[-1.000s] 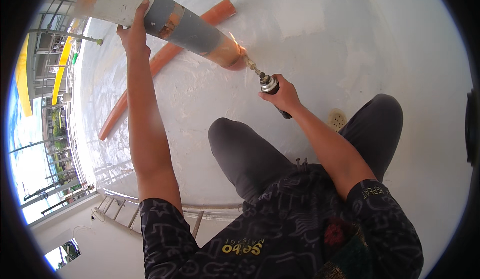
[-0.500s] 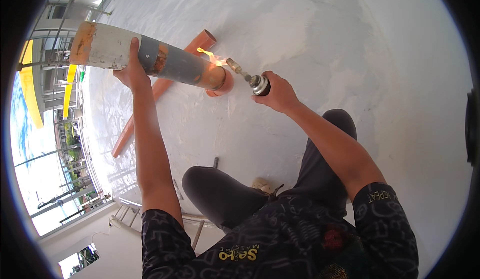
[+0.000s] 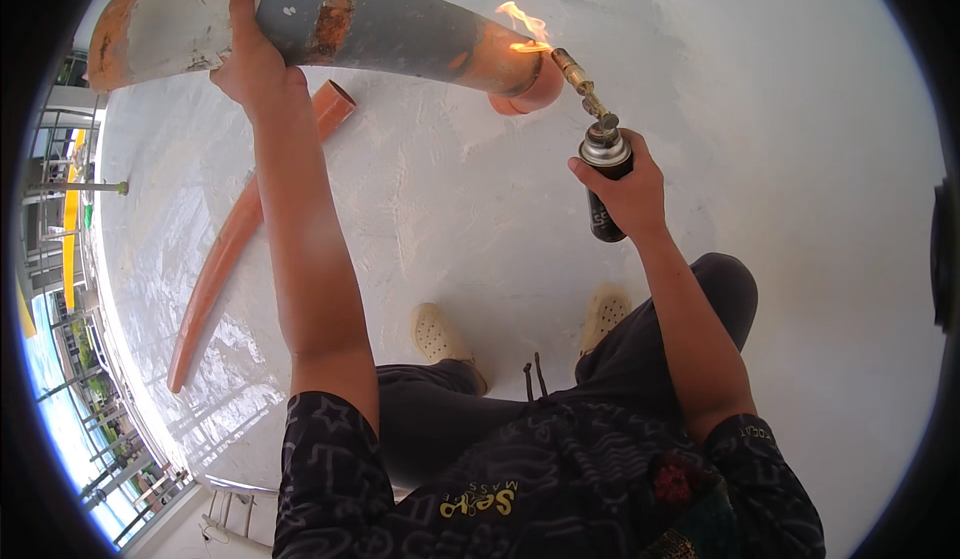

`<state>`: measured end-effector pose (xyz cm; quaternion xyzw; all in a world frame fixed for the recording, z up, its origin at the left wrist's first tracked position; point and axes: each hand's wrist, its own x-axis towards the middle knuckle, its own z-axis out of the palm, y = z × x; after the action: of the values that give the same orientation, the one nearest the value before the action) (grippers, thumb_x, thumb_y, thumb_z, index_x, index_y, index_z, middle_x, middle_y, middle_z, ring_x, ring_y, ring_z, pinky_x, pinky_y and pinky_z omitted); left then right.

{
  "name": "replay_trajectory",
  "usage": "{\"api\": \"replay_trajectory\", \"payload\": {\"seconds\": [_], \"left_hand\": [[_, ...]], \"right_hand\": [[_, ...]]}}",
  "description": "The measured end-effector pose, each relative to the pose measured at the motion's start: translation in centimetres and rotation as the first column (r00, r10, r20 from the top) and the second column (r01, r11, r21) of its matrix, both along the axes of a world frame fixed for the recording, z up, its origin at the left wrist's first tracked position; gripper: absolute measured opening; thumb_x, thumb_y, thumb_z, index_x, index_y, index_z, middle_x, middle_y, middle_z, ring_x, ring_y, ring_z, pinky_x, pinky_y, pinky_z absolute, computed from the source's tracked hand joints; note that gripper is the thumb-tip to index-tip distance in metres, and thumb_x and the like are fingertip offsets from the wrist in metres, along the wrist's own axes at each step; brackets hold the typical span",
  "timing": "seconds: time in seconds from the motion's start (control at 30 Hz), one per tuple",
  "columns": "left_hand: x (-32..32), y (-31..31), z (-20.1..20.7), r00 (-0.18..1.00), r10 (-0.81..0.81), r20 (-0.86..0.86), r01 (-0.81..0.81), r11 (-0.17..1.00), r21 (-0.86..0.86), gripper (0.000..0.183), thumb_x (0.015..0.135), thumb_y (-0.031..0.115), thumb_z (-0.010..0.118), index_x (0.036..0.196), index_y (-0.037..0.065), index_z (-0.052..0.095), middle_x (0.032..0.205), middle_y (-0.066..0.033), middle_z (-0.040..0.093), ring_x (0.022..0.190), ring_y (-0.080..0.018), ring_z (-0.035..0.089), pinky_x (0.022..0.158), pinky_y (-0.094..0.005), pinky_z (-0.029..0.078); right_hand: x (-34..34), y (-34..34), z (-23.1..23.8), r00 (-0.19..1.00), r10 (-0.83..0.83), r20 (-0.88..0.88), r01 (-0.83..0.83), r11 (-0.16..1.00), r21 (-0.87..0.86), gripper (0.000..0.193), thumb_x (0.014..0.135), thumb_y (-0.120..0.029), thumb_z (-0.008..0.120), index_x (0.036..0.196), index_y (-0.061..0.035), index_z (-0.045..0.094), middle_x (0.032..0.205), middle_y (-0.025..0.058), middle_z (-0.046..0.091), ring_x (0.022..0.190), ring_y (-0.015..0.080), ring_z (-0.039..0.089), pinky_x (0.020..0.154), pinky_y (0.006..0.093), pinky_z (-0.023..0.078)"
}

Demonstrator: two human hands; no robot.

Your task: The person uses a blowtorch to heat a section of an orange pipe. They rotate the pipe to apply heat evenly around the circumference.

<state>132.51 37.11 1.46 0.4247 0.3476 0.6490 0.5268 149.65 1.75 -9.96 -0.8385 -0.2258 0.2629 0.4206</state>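
Your left hand (image 3: pixel 258 71) clamps thick grey-white-orange pipe (image 3: pixel 410 34); right hand (image 3: pixel 638 191) grips black-canister brass-nozzled torch (image 3: pixel 603 147), orange flame (image 3: pixel 530 27) at pipe end.

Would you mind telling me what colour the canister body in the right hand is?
The canister body is black; the head view shows it best.

The pale grey floor (image 3: pixel 490 209) looks patchy and streaked. A slender orange pipe (image 3: pixel 222 259) lies across it, and two cream clogs (image 3: pixel 437 335) rest there.
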Motion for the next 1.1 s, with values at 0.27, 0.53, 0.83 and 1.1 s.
{"api": "replay_trajectory", "payload": {"seconds": [0.27, 0.53, 0.83, 1.1], "left_hand": [[-44.4, -3.6, -0.7, 0.994, 0.044, 0.105, -0.026, 0.986, -0.163, 0.118, 0.08, 0.038, 0.097, 0.153, -0.005, 0.016, 0.144, -0.025, 0.048, 0.132, -0.0372, 0.06, 0.104, -0.0531, 0.064], [-59.5, -18.8, 14.8, 0.998, 0.062, 0.003, -0.059, 0.966, -0.252, 0.129, 0.075, 0.04, 0.101, 0.155, -0.008, 0.013, 0.148, -0.0243, 0.048, 0.131, -0.0359, 0.062, 0.107, -0.0493, 0.064], [-42.6, -31.5, 27.6, 0.992, 0.121, 0.037, -0.103, 0.944, -0.314, 0.129, 0.071, 0.039, 0.102, 0.154, -0.003, 0.013, 0.149, -0.0258, 0.045, 0.135, -0.0445, 0.055, 0.093, -0.0768, 0.061], [-46.0, -31.4, 22.1, 0.993, 0.113, 0.017, -0.098, 0.923, -0.371, 0.131, 0.069, 0.039, 0.103, 0.154, -0.004, 0.014, 0.147, -0.0258, 0.048, 0.135, -0.0439, 0.056, 0.093, -0.0693, 0.065]], "right_hand": [[-48.9, -4.6, -1.7, 0.995, -0.048, 0.086, 0.048, 0.999, 0.008, 0.07, 0.083, -0.037, 0.095, 0.135, -0.0024, 0.061, 0.113, 0.0097, 0.078, 0.098, 0.0186, 0.076, 0.088, 0.0358, 0.061], [-63.5, -20.3, 10.0, 0.993, -0.045, 0.113, 0.045, 0.999, 0.01, 0.07, 0.082, -0.035, 0.094, 0.134, -0.0015, 0.06, 0.112, 0.0127, 0.077, 0.101, 0.0246, 0.076, 0.091, 0.0397, 0.06], [-46.0, -33.8, 19.7, 0.956, 0.028, 0.292, -0.016, 0.999, -0.044, 0.07, 0.082, -0.035, 0.095, 0.134, -0.0034, 0.061, 0.119, 0.0126, 0.076, 0.11, 0.0266, 0.075, 0.098, 0.0413, 0.058], [-50.1, -30.3, 11.2, 0.94, 0.06, 0.335, -0.046, 0.998, -0.049, 0.074, 0.08, -0.041, 0.094, 0.133, -0.0035, 0.059, 0.124, 0.0155, 0.068, 0.119, 0.0362, 0.066, 0.098, 0.0505, 0.055]]}}
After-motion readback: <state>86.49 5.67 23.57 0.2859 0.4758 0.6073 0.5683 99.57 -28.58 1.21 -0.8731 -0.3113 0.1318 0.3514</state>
